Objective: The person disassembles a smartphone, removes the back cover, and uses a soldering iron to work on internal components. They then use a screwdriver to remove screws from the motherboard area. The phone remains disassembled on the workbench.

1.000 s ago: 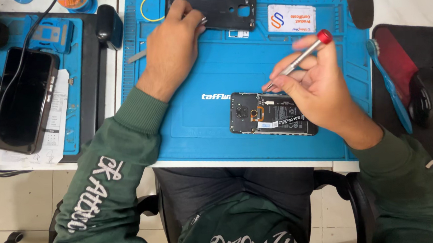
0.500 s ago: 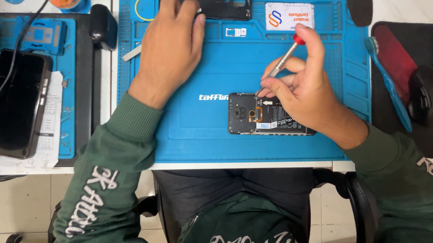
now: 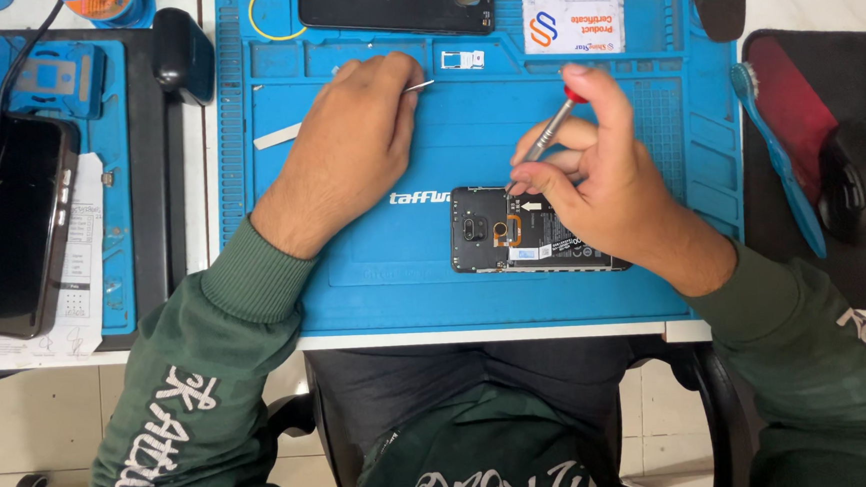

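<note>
Two hands are working over the blue silicone repair mat (image 3: 356,298): the right hand (image 3: 609,178) is gripping a red-capped metal screwdriver (image 3: 554,129) on the opened black phone (image 3: 512,231) near the mat's front edge; the left hand (image 3: 352,143) is pinching thin metal tweezers (image 3: 419,85).

Opened black phone (image 3: 512,231) lying flat, back cover off, near the middle of the blue mat, thin red-capped screwdriver (image 3: 552,130) tilted, tip on its top edge, slim metal tweezers (image 3: 417,86) far left of it
</note>
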